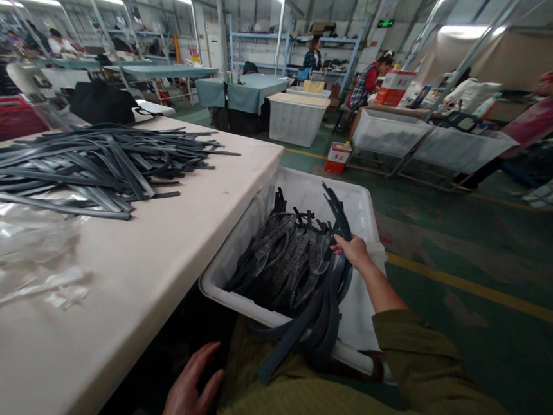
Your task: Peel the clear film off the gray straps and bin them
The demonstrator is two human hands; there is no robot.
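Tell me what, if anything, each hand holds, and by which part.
The right hand grips a bundle of dark strips toward its upper end; the left hand holds nothing visible.

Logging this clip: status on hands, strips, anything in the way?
Right hand gripping dark strips over white bin. Left hand open, empty. Strips drape over near rim; nothing visibly blocking.

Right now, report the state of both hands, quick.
Left hand: open, nothing visible in it.
Right hand: closed, holding a bundle of dark grey strips over the white plastic bin.
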